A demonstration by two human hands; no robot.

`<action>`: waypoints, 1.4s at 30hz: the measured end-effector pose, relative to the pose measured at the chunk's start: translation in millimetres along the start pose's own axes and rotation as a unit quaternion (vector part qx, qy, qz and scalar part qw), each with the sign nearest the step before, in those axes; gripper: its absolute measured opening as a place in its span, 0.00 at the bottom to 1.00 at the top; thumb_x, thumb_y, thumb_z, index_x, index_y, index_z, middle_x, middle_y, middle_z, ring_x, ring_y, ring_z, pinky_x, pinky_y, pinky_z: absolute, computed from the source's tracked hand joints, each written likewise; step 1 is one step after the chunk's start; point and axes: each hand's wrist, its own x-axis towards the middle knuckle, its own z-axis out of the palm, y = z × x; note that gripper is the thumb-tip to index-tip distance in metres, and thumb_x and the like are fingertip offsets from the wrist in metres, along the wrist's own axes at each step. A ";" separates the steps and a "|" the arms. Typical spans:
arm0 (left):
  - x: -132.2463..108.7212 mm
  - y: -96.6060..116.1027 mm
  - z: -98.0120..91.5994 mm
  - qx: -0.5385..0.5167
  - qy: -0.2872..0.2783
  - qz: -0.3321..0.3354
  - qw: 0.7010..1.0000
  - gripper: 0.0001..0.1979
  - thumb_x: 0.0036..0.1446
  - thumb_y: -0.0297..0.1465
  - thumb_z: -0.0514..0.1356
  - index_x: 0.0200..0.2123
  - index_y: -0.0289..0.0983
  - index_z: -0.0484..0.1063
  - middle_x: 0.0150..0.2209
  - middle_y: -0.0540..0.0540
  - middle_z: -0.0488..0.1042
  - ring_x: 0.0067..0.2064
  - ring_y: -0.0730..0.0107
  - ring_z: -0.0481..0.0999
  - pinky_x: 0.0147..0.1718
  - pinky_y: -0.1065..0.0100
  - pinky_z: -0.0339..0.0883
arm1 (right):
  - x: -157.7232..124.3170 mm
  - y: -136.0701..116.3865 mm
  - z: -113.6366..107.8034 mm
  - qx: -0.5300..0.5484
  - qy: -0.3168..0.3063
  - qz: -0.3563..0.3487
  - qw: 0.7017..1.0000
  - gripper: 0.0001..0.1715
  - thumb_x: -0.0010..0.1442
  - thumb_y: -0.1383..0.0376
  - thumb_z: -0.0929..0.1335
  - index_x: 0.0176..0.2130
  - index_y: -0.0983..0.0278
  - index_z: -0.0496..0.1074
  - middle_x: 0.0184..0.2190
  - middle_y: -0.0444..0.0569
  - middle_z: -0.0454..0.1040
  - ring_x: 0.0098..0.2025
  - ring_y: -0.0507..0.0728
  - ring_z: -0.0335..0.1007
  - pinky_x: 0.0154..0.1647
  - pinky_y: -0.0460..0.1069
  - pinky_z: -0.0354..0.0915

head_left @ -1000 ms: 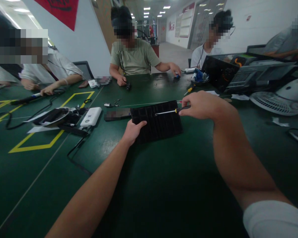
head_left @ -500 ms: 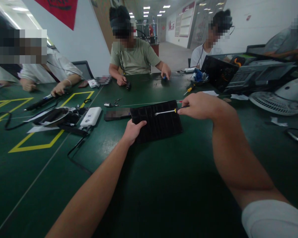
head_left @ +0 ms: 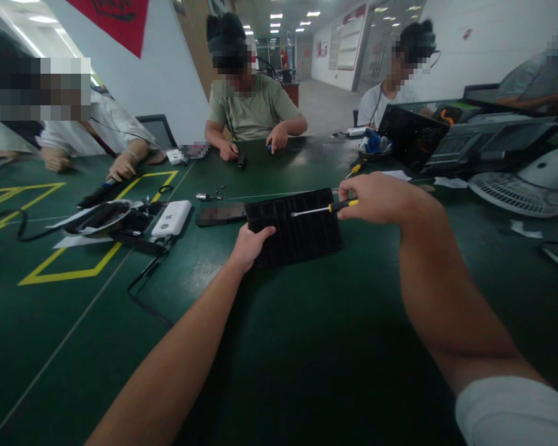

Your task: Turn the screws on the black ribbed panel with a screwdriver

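The fingers of my right hand (head_left: 373,197) pinch the screwdriver (head_left: 332,207) by its handle, tip over the black panel (head_left: 309,234). My left hand (head_left: 251,246) clasps the panel's left side above the tabletop (head_left: 283,341), thumb on its face. I should brace it firmly and guide the tip gently.

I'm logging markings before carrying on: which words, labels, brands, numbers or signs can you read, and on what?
Nothing can be read for certain.
Red banner: dark lettering, cut off, unreadable.
White box: dark marks, too blurred.
Wall panels: too small.
Screwdriver: no lettering visible.
Black case: no lettering visible.
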 end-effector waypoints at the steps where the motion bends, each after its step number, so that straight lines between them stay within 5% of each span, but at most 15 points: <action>1: -0.2 0.2 0.1 0.000 0.001 0.001 1.000 0.21 0.42 0.33 0.77 0.41 0.37 0.80 0.42 0.42 0.86 0.48 0.50 0.87 0.59 0.45 0.79 | -0.2 -0.3 -0.1 -0.001 0.001 0.001 1.000 0.17 0.62 0.54 0.74 0.48 0.57 0.80 0.46 0.52 0.83 0.46 0.66 0.79 0.40 0.56 0.64; 27: 0.0 0.1 -0.1 0.001 0.005 -0.003 1.000 0.19 0.44 0.31 0.77 0.41 0.37 0.81 0.42 0.42 0.87 0.47 0.50 0.87 0.57 0.46 0.80 | -1.3 -3.0 -1.1 0.008 -0.004 0.001 1.000 0.18 0.64 0.51 0.72 0.48 0.57 0.82 0.45 0.54 0.84 0.48 0.67 0.79 0.44 0.58 0.66; 42: 0.1 0.0 -1.8 0.002 -0.002 0.002 1.000 0.21 0.43 0.33 0.77 0.41 0.37 0.81 0.42 0.41 0.87 0.49 0.49 0.87 0.59 0.44 0.79 | 1.8 -7.8 -2.6 -0.013 -0.018 0.034 0.999 0.30 0.71 0.45 0.65 0.51 0.61 0.86 0.48 0.60 0.85 0.50 0.70 0.80 0.46 0.60 0.69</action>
